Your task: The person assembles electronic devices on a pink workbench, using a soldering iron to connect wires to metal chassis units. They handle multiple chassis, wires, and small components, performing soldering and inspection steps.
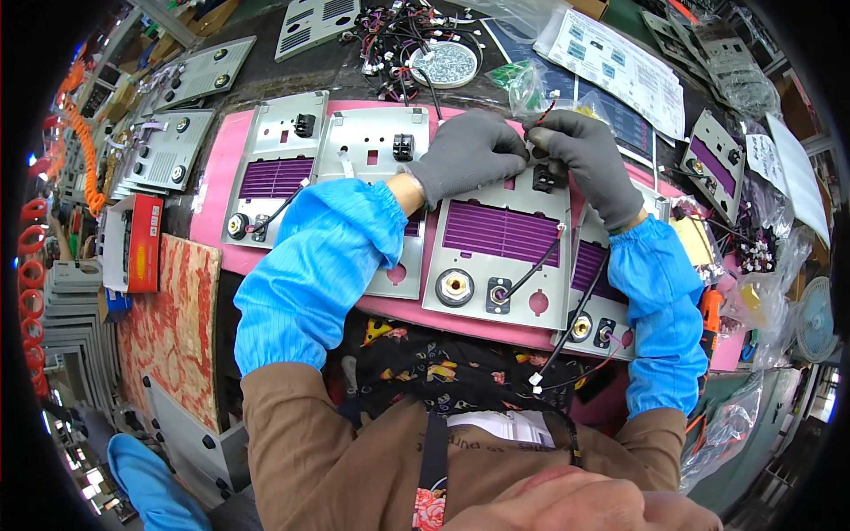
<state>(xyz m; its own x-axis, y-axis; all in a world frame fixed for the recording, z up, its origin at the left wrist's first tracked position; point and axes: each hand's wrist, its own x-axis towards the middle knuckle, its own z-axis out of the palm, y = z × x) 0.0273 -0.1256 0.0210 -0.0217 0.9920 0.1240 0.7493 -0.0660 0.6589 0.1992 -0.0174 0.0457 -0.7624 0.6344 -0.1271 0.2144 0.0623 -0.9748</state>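
Observation:
My gloved left hand (474, 155) and gloved right hand (580, 155) meet above the top edge of a grey metal panel (434, 239) with purple slats. A red and black wire (547, 111) with a white connector sticks up from between the right fingertips, which are pinched on it. The left fingers are curled in close beside them; what they hold is hidden. Just below the right fingers sits a black socket (545, 177) on the panel. This panel also carries a round brass fitting (455, 287) and a short black cable (529, 270).
Similar panels (277, 168) lie alongside on a pink mat (211, 212). Beyond are a heap of wired connectors (390, 44), a round dish of small parts (444, 65), plastic bags (529, 88) and printed sheets (611, 66). A red box (144, 243) stands at left.

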